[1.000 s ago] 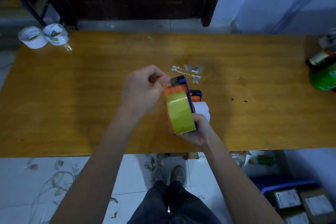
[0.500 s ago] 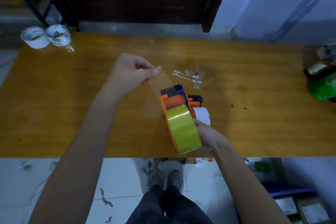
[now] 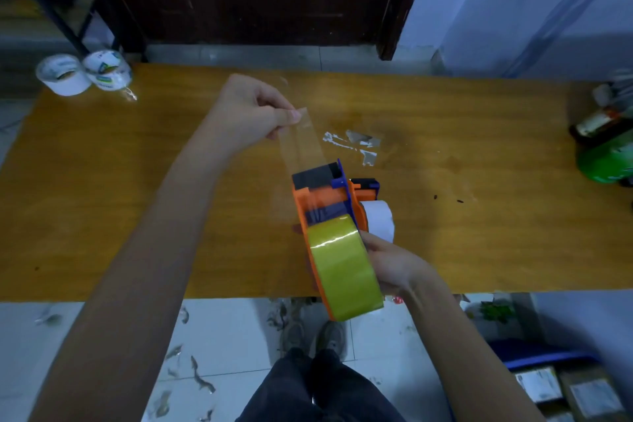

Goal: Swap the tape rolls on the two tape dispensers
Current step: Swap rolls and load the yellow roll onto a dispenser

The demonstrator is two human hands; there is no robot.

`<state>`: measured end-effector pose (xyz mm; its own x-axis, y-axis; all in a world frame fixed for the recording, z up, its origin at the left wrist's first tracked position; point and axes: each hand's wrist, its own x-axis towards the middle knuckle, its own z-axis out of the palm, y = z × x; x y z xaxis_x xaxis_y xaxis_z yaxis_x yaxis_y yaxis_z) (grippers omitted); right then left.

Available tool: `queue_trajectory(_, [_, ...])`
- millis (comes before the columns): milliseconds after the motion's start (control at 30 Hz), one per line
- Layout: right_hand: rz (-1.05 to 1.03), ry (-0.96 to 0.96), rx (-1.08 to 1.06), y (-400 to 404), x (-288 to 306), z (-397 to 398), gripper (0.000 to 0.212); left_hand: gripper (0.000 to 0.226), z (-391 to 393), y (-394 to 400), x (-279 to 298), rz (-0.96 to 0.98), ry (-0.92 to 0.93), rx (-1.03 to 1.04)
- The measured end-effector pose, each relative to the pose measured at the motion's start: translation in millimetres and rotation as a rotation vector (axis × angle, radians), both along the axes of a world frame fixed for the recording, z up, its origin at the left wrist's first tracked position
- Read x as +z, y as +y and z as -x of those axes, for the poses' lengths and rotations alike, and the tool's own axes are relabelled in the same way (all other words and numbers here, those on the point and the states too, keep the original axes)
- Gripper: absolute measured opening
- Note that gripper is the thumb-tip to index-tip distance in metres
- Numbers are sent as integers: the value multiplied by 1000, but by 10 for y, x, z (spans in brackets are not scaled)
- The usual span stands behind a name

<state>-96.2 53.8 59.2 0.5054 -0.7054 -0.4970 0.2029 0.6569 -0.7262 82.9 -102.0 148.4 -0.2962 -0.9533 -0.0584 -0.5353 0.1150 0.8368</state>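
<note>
Over at the far left corner of the table (image 3: pixel 102 209), two spare rolls (image 3: pixel 84 74) are parked side by side and touching, probably just kept out of the way. Moving in, the left hand (image 3: pixel 251 113) is held up over the middle of the table with the free end of the clear tape strip (image 3: pixel 301 144) pinched between thumb and forefinger, the other fingers curled in. The strip is stretched taut from that pinch down to the black front of the orange dispenser (image 3: pixel 322 202), which looks like it's being done so the tape gets threaded over the roller and blade instead of sticking back on itself. The yellow roll (image 3: pixel 342 267) is already seated in that dispenser, at the near edge of the table. Just beside it, the right hand (image 3: pixel 394 267) is wrapped around the dispenser from behind, so the thing is steadied while the strip is pulled against it; the fingers themselves are mostly hidden by the roll. Behind the orange one, a second dispenser (image 3: pixel 368 187) is sat on the table with a white roll (image 3: pixel 378 217) on it. A few torn tape scraps (image 3: pixel 356 144) are stuck to the wood just past that. At the far right edge a green object (image 3: pixel 606 161) and a bottle are left lying, too blurry to say more. The swap is likely close to done, only the threading left.
</note>
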Motion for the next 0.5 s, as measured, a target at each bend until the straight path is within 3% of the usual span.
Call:
queue_trajectory(333, [23, -1, 21, 71, 87, -31, 24, 17, 244, 18, 31, 98, -29, -154])
queue_trajectory(400, [12, 7, 26, 73, 88, -56, 33, 5, 269, 35, 7, 117, -40, -162])
queue_trajectory(500, [-86, 43, -30, 106, 32, -40, 47, 8, 184, 6, -19, 96, -30, -116])
